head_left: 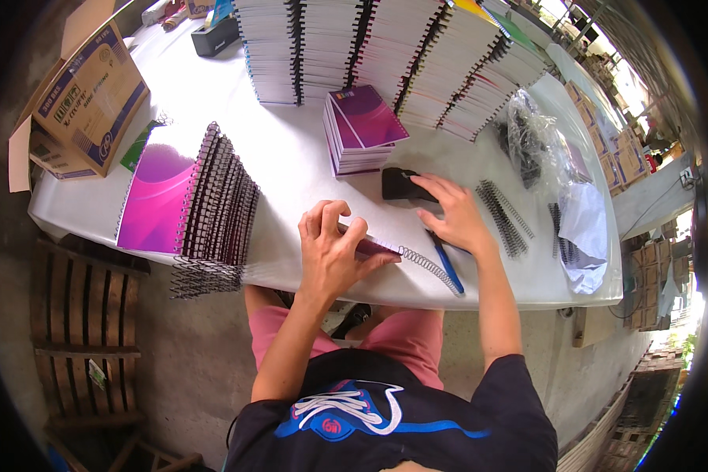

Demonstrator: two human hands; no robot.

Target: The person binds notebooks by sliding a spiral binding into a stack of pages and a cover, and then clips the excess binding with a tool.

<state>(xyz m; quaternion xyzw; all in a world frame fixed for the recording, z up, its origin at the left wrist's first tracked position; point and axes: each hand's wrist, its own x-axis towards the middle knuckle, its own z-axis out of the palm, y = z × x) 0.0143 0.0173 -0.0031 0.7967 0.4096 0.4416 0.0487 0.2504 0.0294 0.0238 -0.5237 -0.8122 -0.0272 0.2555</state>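
Note:
My left hand (329, 250) grips a small purple notebook (372, 245) on edge, fingers over its top and thumb along its lower side. A thin wire spiral (431, 267) sticks out from the notebook's right end and trails over the table. My right hand (458, 214) reaches across with fingers stretched, fingertips touching a small dark block-like object (400, 185) whose kind I cannot make out. Under that hand lies a blue-handled tool (446, 263), partly hidden by it. Just beyond stands a stack of purple notebooks (360, 145).
Tall stacks of spiral-bound books (330, 51) line the back of the white table (287, 157). At left stand spiral-bound purple notebooks (159, 197) and a cardboard box (90, 102). Loose black spirals (502, 220) and a clear plastic bag (531, 130) lie at right.

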